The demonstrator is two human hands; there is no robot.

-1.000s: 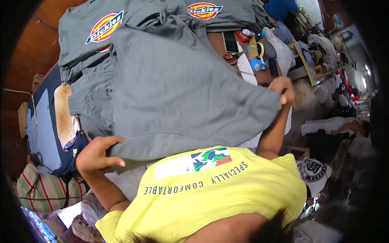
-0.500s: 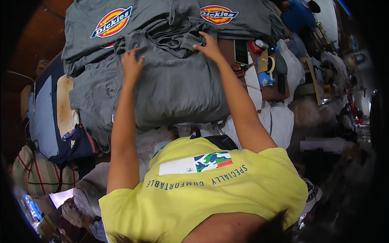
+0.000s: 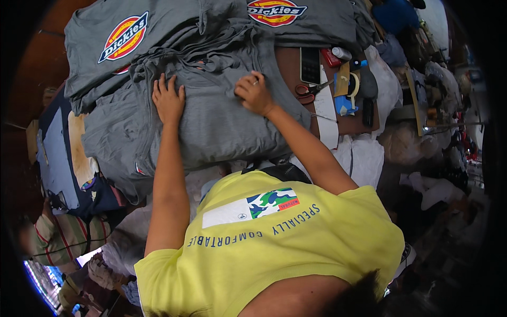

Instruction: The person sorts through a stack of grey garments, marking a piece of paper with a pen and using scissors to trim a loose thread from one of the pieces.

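Note:
Grey T-shirts lie in a loose pile before me, and the nearest grey T-shirt [image 3: 211, 124] has a bunched, wrinkled upper part. My left hand [image 3: 169, 100] rests flat on its left side, fingers stretched upward and a little apart. Over the right side of that shirt, my right hand [image 3: 256, 95] is curled, knuckles up, with a ring on one finger. Its fingertips are against the cloth, and whether they pinch a fold is hidden. Beyond lie a grey T-shirt with a red and yellow badge print [image 3: 124, 37] and another printed grey T-shirt [image 3: 277, 13].
Right of the shirts, a brown surface [image 3: 351, 124] bears a phone [image 3: 310, 66], scissors [image 3: 311, 92], a roll of tape [image 3: 354, 84], a red box [image 3: 330, 58] and a paper strip [image 3: 327, 119]. Clear plastic [image 3: 388, 90] lies beside it. At left are blue cloth [image 3: 55, 158] and a striped bag [image 3: 60, 238].
Both hands have come down from the bunched edge toward me. The left has settled flat on the cloth; the right has moved left and its fingers have curled. The view has shifted slightly.

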